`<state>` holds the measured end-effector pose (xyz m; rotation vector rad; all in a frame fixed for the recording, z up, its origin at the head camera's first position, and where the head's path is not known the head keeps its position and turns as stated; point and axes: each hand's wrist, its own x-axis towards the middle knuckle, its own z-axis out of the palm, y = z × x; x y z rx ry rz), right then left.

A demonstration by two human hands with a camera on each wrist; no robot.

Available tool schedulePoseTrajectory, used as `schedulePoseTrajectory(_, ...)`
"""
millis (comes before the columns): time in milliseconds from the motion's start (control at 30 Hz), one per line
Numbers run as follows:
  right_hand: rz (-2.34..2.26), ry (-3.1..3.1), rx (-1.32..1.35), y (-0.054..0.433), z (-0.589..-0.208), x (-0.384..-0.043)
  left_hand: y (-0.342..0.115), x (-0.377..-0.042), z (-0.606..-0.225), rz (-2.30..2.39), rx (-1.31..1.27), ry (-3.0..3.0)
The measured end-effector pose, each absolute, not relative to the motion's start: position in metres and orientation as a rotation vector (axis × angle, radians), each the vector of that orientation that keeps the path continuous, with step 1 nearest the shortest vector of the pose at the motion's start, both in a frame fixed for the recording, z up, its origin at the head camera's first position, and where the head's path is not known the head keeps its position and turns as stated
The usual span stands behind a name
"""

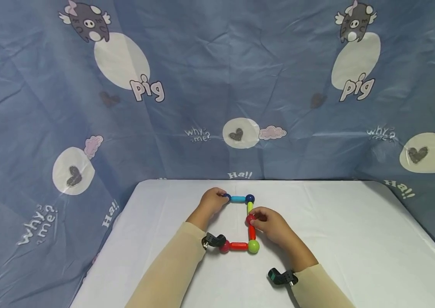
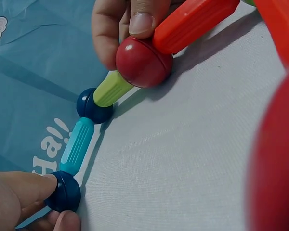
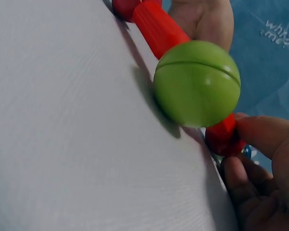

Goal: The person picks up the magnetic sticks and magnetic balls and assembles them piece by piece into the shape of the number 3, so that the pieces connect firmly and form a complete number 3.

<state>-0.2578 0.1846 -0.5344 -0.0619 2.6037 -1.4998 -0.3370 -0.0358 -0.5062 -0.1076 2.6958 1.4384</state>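
A chain of toy building balls and rods lies on the white table, bent into an open-sided frame. My left hand (image 1: 211, 204) pinches the dark blue ball (image 2: 66, 192) at its far-left end. From there a light blue rod (image 1: 238, 199) leads to a second dark blue ball (image 1: 250, 198), and a yellow-green rod (image 2: 113, 89) runs on to a red ball (image 2: 143, 63). That red ball is between the thumb and fingers of my right hand (image 1: 274, 226). Nearer me, a red rod (image 1: 252, 233), a green ball (image 3: 197, 84), another red rod (image 1: 238, 246) and a red ball (image 1: 224, 247) continue the chain.
The white tabletop (image 1: 356, 239) spreads around the chain. Behind and beside it hangs a blue curtain (image 1: 202, 85) printed with pigs and words. Black wrist cameras sit on both wrists; the left one (image 1: 214, 240) partly overlaps the near red ball in the head view.
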Motion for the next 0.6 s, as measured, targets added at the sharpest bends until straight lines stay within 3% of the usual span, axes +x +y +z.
schedulePoseTrajectory(400, -1.507, 2.636, -0.097, 0.179, -0.541, -0.256, -0.051, -0.328, -0.504, 1.428, -0.125, 2.685)
schedulePoseTrajectory(600, -1.507, 2.65, -0.078, 0.181, -0.54, -0.254, -0.063, -0.3, -0.483, 1.33, 0.051, 2.768)
